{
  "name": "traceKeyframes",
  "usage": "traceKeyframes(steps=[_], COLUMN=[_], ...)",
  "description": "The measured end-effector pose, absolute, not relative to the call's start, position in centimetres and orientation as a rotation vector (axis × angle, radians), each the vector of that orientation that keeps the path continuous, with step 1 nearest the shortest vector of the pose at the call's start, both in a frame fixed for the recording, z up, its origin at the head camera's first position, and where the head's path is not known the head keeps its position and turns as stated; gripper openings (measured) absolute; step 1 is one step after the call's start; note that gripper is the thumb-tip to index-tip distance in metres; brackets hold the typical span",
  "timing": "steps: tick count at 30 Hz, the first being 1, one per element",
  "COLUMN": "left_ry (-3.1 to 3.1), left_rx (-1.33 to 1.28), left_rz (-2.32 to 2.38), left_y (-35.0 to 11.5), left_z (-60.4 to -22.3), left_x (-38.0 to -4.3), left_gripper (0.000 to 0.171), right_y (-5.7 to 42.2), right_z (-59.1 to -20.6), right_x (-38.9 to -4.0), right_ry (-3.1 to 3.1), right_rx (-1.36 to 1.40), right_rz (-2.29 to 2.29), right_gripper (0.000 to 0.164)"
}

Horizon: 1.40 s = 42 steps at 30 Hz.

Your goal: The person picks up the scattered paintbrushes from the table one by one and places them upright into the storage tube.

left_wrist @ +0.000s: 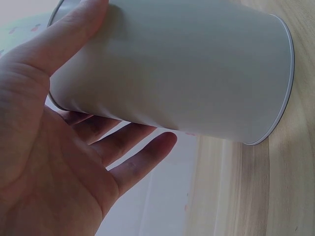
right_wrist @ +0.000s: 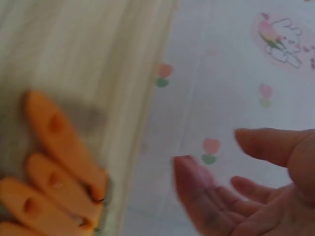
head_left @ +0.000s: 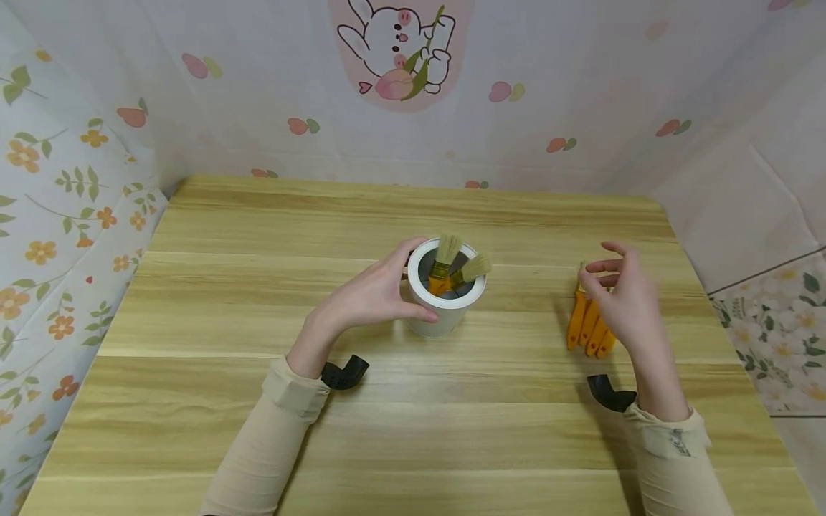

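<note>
Steadiness is best served by a light but firm hold around the off-white, straight-sided cylindrical can (head_left: 453,317), which stands on the pale yellow-brown, wood-grained table (head_left: 503,401). The left hand (head_left: 377,292) grips it from its left, thumb along the near side and fingers reaching around the far side; the little finger sits apart from the wall. Since that wall looks smooth and matte, the hold probably wants spread pressure rather than a hard squeeze.

Inside the can lean two flat paintbrushes with orange handles, one bristle head (head_left: 448,248) pointing away over the far rim and the other (head_left: 477,266) tipping past the right rim. Their tufts are straw-coloured, dry and stiff-looking, bound by dark, brassy bands.

Well apart to the right of the can lies a fanned cluster of orange-handled brushes (head_left: 590,321), rounded handle ends towards the wearer, each visible end carrying a small round hole or dimple. The right hand (head_left: 624,294) hangs over their bristle ends with fingers bent, thumb and forefinger parted, holding nothing. Because the handles lie nearly side by side, a clean pick likely calls for a narrow fingertip pinch on one brush, its neighbours left undisturbed. Any brush brought to the can should go in steeply, handle first, clear of the splayed tufts.
</note>
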State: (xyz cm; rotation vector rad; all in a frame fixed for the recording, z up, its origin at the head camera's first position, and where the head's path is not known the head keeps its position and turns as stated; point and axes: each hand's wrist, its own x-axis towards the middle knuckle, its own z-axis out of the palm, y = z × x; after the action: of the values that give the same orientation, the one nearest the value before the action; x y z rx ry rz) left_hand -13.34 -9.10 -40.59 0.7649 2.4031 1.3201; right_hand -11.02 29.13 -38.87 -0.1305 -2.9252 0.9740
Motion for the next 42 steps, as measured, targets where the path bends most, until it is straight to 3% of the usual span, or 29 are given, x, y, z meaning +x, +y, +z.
traceKeyframes(steps=[13,42], left_ry=[2.421,2.413], left_rx=[0.767,0.789], left_rz=[1.32,1.322], left_y=[-9.3,-9.0], left_z=[-40.4,-40.6], left_x=[-13.2,-13.4], left_gripper=[0.109,0.11], right_y=[30.9,29.8], right_z=[-41.0,-42.7], right_x=[-11.9,-12.1], right_ry=[-3.21,-3.296], right_rx=[-0.219,-0.222], right_rz=[0.759,0.656], right_gripper=[0.079,0.092])
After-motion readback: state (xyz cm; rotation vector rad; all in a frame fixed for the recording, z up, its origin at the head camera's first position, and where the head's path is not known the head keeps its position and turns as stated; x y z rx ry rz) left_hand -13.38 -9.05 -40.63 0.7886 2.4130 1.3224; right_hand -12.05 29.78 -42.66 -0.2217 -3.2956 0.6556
